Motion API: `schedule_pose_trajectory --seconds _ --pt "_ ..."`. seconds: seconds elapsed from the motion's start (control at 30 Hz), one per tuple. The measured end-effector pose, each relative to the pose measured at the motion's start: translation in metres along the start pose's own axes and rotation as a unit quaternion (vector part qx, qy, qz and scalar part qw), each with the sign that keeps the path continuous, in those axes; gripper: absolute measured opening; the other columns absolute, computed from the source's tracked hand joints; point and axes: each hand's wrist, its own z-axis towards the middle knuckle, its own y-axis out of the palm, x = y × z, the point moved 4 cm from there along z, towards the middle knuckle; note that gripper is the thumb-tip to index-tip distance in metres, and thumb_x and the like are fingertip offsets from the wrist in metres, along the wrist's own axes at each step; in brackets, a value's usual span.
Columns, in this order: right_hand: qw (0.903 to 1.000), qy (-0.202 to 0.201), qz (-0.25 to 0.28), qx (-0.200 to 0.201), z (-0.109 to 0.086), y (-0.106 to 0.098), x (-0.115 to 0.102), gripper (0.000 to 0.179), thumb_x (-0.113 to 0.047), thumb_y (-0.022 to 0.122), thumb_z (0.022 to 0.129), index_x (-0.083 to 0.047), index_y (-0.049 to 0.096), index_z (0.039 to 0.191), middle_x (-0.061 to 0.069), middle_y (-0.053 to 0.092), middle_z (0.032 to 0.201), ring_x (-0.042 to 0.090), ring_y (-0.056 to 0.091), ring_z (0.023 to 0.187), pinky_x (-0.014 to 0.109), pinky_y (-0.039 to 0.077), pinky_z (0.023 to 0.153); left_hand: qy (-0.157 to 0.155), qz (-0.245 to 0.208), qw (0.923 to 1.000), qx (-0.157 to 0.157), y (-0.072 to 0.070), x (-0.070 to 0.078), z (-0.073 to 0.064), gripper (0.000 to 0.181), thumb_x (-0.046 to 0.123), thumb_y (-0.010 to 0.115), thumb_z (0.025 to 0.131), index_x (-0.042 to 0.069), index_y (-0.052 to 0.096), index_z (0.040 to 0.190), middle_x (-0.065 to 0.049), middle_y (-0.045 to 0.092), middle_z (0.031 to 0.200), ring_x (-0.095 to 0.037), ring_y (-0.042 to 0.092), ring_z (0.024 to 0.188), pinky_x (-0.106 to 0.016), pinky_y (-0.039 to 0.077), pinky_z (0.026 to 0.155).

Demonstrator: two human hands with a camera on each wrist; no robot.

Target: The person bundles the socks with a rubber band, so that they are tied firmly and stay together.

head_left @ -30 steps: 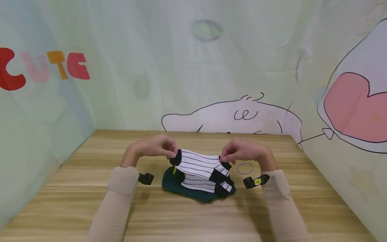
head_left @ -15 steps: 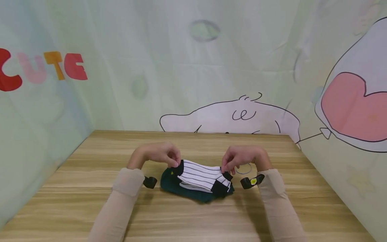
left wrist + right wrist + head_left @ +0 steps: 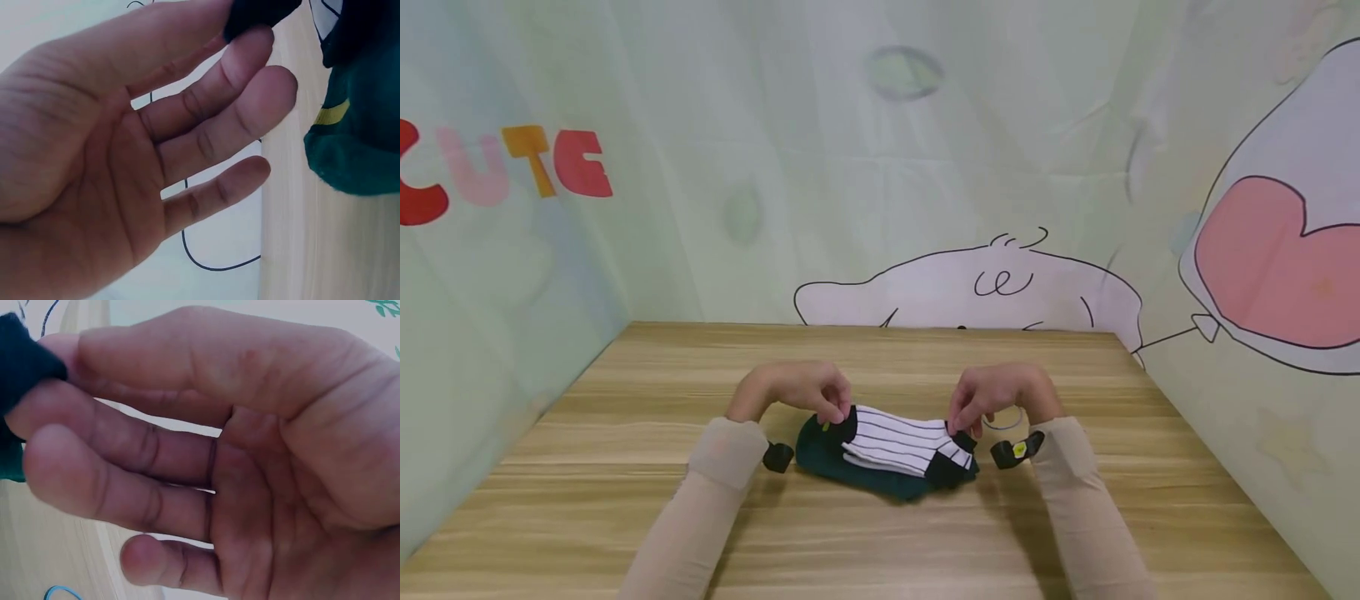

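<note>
Striped white fabric sock with black ends (image 3: 898, 442) lies at the middle of the pale wood-grain table (image 3: 880, 550), over a flat, dark green fabric piece (image 3: 850, 473). Its long axis runs close to nine-to-three, and each end has its own hand: the left hand (image 3: 805, 387) stands at the sock's ten o'clock, the right hand (image 3: 996, 392) at its two o'clock, so neither is plainly nearer. From the left fingertips the sock stretches toward four; from the right ones, toward eight.

Both hands pinch narrowly, thumb against fingertips, on black fabric. Whether the pinched ends touch the green layer is hard to tell.

Looking down, the head view gives the whole sock and its slant, which neither wrist view does. The left wrist view adds the loosely extended lower fingers and a clear yellow strip (image 3: 331, 114) on the green piece. The right wrist view catches a thin blue loop (image 3: 60, 588) near seven o'clock.
</note>
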Motion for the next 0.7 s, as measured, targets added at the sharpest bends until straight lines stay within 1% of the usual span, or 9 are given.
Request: schedule_pose_trajectory --seconds 0.07,0.13,0.23,0.37,0.7 --pt "1.0000 0.008 -0.002 0.001 0.0015 0.0010 0.0005 0.012 -0.009 0.065 0.095 -0.009 0.078 0.096 0.001 0.069 0.076 0.017 0.064 0.068 0.027 0.042 0.061 -0.003 0.000 1.0000 -0.002 0.0005 -0.0016 0.0006 0.005 0.005 0.069 0.093 0.001 0.069 0.091 -0.004 0.066 0.075 -0.016 0.060 0.067 -0.028 0.050 0.073" --pt "0.9999 0.014 -0.001 0.001 0.0025 0.0016 0.0011 0.012 -0.008 0.065 0.095 -0.009 0.078 0.096 0.001 0.068 0.075 0.015 0.063 0.068 0.026 0.041 0.061 -0.006 -0.001 1.0000 -0.002 0.0006 -0.0033 0.0010 0.005 0.005 0.069 0.093 0.000 0.070 0.092 -0.005 0.066 0.075 -0.016 0.060 0.067 -0.028 0.050 0.073" --pt "0.9998 0.018 -0.003 0.003 0.0035 0.0017 0.0019 0.012 -0.008 0.065 0.095 -0.009 0.077 0.096 0.000 0.068 0.075 0.013 0.062 0.067 0.026 0.041 0.060 -0.011 -0.004 0.9999 -0.001 0.0007 -0.0048 0.0011 0.004 0.004 0.068 0.093 0.001 0.070 0.094 -0.006 0.067 0.077 -0.016 0.060 0.068 -0.031 0.052 0.075" --pt "0.9997 0.023 -0.008 0.005 0.0040 0.0012 0.0024 0.012 -0.008 0.065 0.095 -0.009 0.077 0.095 0.000 0.068 0.075 0.014 0.063 0.067 0.026 0.042 0.060 -0.023 -0.004 0.9997 0.002 0.0012 -0.0053 0.0009 0.004 0.002 0.068 0.093 0.004 0.071 0.095 -0.004 0.068 0.079 -0.016 0.060 0.070 -0.035 0.053 0.077" --pt "0.9991 0.038 -0.015 0.009 0.0066 0.0035 0.0057 0.011 -0.012 0.067 0.095 -0.011 0.078 0.095 -0.001 0.068 0.075 0.012 0.062 0.067 0.025 0.041 0.061 -0.049 0.032 0.9981 -0.018 0.0045 -0.0081 0.0046 0.007 0.008 0.070 0.093 0.008 0.075 0.099 0.001 0.070 0.084 -0.013 0.063 0.072 -0.033 0.054 0.077"
